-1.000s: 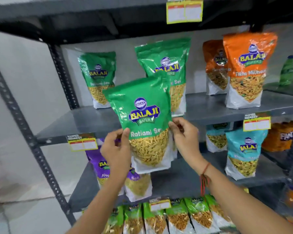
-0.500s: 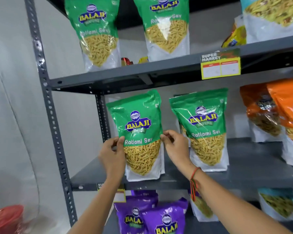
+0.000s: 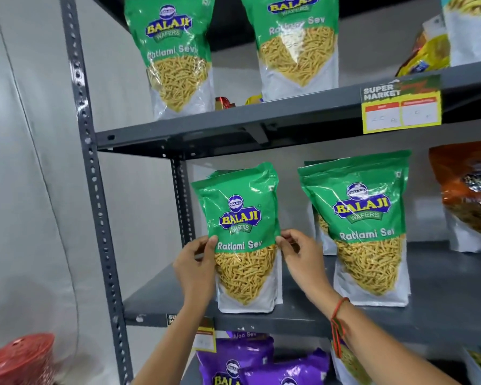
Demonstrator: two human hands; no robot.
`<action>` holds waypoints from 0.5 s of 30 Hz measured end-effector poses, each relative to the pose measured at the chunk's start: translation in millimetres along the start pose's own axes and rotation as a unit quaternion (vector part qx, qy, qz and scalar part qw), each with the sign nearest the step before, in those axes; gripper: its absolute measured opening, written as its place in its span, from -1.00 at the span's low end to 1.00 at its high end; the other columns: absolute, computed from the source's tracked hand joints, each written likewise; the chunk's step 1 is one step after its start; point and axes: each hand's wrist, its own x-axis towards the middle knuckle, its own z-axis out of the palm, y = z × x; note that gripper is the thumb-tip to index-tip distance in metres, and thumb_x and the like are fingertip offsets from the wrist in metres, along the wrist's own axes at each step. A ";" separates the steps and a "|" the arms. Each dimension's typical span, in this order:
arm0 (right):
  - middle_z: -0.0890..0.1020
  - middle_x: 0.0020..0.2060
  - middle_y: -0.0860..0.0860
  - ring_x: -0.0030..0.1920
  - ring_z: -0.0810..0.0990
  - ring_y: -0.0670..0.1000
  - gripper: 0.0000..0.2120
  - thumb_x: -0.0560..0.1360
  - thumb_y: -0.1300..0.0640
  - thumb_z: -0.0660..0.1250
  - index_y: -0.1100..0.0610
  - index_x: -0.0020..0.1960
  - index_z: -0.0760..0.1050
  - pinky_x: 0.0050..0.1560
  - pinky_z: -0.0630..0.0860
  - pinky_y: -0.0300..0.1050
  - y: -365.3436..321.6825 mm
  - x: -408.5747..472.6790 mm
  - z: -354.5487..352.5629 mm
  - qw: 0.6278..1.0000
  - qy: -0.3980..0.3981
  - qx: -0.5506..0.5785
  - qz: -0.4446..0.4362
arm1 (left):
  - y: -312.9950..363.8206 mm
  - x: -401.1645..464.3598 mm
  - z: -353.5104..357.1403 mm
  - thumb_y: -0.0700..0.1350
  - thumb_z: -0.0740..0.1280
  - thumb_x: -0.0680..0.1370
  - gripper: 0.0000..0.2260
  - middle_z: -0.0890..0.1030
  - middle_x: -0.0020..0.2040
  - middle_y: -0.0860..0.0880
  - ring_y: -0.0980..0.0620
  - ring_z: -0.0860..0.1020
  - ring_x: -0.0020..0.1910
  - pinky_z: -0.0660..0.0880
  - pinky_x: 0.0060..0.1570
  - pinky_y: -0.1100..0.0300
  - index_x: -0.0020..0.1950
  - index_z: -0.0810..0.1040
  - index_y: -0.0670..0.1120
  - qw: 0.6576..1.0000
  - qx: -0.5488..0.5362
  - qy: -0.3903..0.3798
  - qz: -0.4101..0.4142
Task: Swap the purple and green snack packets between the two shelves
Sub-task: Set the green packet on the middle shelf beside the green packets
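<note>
Tipping is the main worry here; the green packet point(image 3: 243, 237) stands upright near the front left of the middle shelf point(image 3: 442, 315), base on the shelf by the look of it, and both hands pinch its side edges at mid-height – left hand point(image 3: 196, 269) on the left edge, right hand point(image 3: 303, 259) on the right, fingers point(image 3: 282, 241) clenched lightly on the foil; it's a tall soft pouch with the sev settled low, so I'd guess a lopsided let-go could send it leaning forward off the lip, or sideways into the second green packet point(image 3: 364, 226) just beside it. Purple packets point(image 3: 261, 362) sit on the shelf below – anything falling would probably land around there; also the foil looks slippery, so a careless re-grip might crumple the top.
</note>
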 end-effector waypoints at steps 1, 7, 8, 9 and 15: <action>0.68 -0.21 -0.03 -0.18 0.62 -0.13 -0.90 0.52 0.11 0.33 0.11 -0.04 0.60 -0.20 0.48 -0.43 -1.5 -2.0 -1.0 1.000 -0.005 0.012 0.006 | -0.4 -0.7 -2.6 0.03 0.38 0.50 -0.89 0.67 -0.16 0.10 0.18 0.62 -0.16 0.56 -0.11 0.22 -0.05 0.64 0.04 1.000 -0.005 -0.011 0.002; 0.63 0.04 -0.20 -0.02 0.60 -0.31 -0.48 0.30 -0.21 0.46 -0.11 0.20 0.41 -0.02 0.50 -0.34 -7.7 -20.1 -14.9 0.975 -0.161 0.092 0.123 | -22.6 -4.9 -27.0 0.34 0.47 0.16 -0.28 0.67 0.00 0.10 0.24 0.64 -0.07 0.58 -0.13 0.33 0.26 0.44 0.12 0.975 -0.017 -0.209 -0.072; 0.61 0.08 -0.21 0.05 0.59 -0.26 -0.39 0.23 -0.23 0.49 -0.15 0.21 0.37 0.08 0.48 -0.29 -4.6 -23.0 -15.1 0.966 -0.201 0.081 0.139 | -26.9 -5.9 -29.7 0.34 0.51 0.12 -0.20 0.67 0.03 0.08 0.22 0.65 -0.06 0.58 -0.11 0.31 0.28 0.41 0.11 0.964 -0.003 -0.252 -0.090; 0.60 0.12 -0.22 0.11 0.57 -0.22 -0.35 0.19 -0.22 0.53 -0.19 0.20 0.35 0.17 0.47 -0.22 -2.1 -26.1 -14.8 0.957 -0.238 0.076 0.151 | -29.6 -7.2 -32.1 0.32 0.54 0.09 -0.17 0.67 0.06 0.06 0.19 0.66 -0.04 0.57 -0.07 0.28 0.28 0.40 0.09 0.951 0.009 -0.290 -0.105; 0.64 0.05 -0.18 0.06 0.60 -0.25 -0.42 0.22 0.03 0.61 -0.15 0.14 0.42 0.09 0.51 -0.32 12.5 -32.2 -9.3 0.937 -0.302 0.043 0.173 | -31.8 -13.9 -35.8 0.17 0.63 0.10 -0.26 0.64 0.06 0.13 0.22 0.60 0.01 0.50 -0.02 0.33 0.19 0.41 0.09 0.926 0.120 -0.347 -0.085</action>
